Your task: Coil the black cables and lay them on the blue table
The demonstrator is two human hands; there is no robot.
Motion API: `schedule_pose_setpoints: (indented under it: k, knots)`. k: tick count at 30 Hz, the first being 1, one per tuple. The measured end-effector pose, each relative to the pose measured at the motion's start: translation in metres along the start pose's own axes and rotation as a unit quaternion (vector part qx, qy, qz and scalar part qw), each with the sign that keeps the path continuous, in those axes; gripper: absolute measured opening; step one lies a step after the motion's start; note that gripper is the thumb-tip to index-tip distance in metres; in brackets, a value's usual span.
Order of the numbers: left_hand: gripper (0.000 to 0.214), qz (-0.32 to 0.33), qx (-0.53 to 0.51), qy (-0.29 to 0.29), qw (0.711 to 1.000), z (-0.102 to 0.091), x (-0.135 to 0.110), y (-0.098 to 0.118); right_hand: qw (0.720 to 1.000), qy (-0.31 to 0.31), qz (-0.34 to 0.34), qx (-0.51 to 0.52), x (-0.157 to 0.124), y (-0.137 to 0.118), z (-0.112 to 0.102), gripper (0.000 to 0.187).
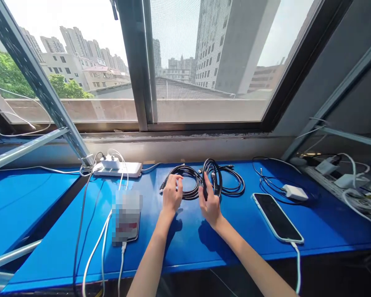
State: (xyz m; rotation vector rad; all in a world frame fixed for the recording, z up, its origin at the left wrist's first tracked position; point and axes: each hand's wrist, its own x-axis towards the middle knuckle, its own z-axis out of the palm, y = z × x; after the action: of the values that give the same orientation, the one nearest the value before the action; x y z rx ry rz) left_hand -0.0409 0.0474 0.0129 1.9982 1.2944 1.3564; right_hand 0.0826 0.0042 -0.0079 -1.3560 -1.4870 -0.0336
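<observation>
A coil of black cable is tipped up off the blue table, with my right hand closed on its near left side. My left hand is in front of a second black cable coil, which lies flat. Its fingers are bent, the thumb stands apart from them, and no object shows in that hand. Whether it touches the coil I cannot tell. A third black cable coil lies flat behind and to the right of the raised one, partly hidden by it.
A white power strip with plugged-in chargers stands at the back left. A partly blurred phone on a white cord lies left, another phone right. A white charger sits among thin black cords. Metal shelf posts flank the blue table.
</observation>
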Motion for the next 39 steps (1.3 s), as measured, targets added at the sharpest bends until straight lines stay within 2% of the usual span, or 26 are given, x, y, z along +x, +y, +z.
schedule_pose_setpoints:
  k: [4,8,11,14,17,19,20,23,25,28,30,32,35,37,39]
  knots:
    - [0.022,0.032,-0.003,0.008,0.999,0.003,-0.002,0.002,0.995,0.097,0.024,0.017,0.018,-0.014,-0.04,0.052]
    - [0.021,0.103,0.014,-0.033,0.994,0.009,-0.009,0.008,0.989,0.126,0.0,0.075,0.033,-0.037,-0.078,0.044]
    - [0.022,0.174,0.026,-0.064,0.982,0.014,-0.015,0.012,0.977,0.161,0.006,0.141,0.022,-0.056,-0.1,0.044]
    - [0.022,0.226,0.029,-0.079,0.97,0.016,-0.018,0.016,0.951,0.184,0.082,0.234,-0.005,-0.068,-0.111,0.047]
    - [0.024,0.233,0.006,-0.088,0.969,0.014,-0.021,0.022,0.917,0.126,0.225,0.303,-0.032,-0.074,-0.112,0.044]
    - [0.032,0.197,-0.033,-0.096,0.975,0.011,-0.026,0.028,0.899,0.046,0.299,0.317,-0.046,-0.073,-0.11,0.048]
    - [0.038,0.166,-0.058,-0.097,0.98,0.01,-0.03,0.031,0.896,0.003,0.313,0.315,-0.051,-0.071,-0.11,0.049]
    - [0.058,0.019,-0.142,-0.123,0.982,0.006,-0.051,0.045,0.912,-0.09,0.288,0.28,-0.063,-0.065,-0.11,0.048]
    - [0.064,-0.111,-0.176,-0.206,0.956,0.003,-0.067,0.055,0.917,-0.111,0.278,0.265,-0.07,-0.062,-0.11,0.047]
    - [0.066,-0.244,-0.204,-0.295,0.901,-0.005,-0.086,0.068,0.89,-0.101,0.333,0.295,-0.076,-0.063,-0.108,0.055]
    - [0.068,-0.26,-0.184,-0.323,0.891,-0.01,-0.094,0.073,0.864,-0.074,0.37,0.334,-0.077,-0.067,-0.105,0.061]
    - [0.065,-0.241,-0.117,-0.314,0.911,-0.016,-0.103,0.073,0.848,-0.04,0.385,0.362,-0.075,-0.071,-0.104,0.063]
    - [0.06,-0.233,0.021,-0.274,0.933,-0.026,-0.119,0.066,0.847,-0.005,0.379,0.373,-0.073,-0.074,-0.109,0.062]
    - [0.058,-0.258,0.075,-0.303,0.914,-0.031,-0.13,0.06,0.858,0.0,0.367,0.36,-0.072,-0.074,-0.115,0.059]
    - [0.055,-0.29,0.068,-0.364,0.883,-0.031,-0.139,0.055,0.875,0.003,0.352,0.332,-0.073,-0.075,-0.12,0.055]
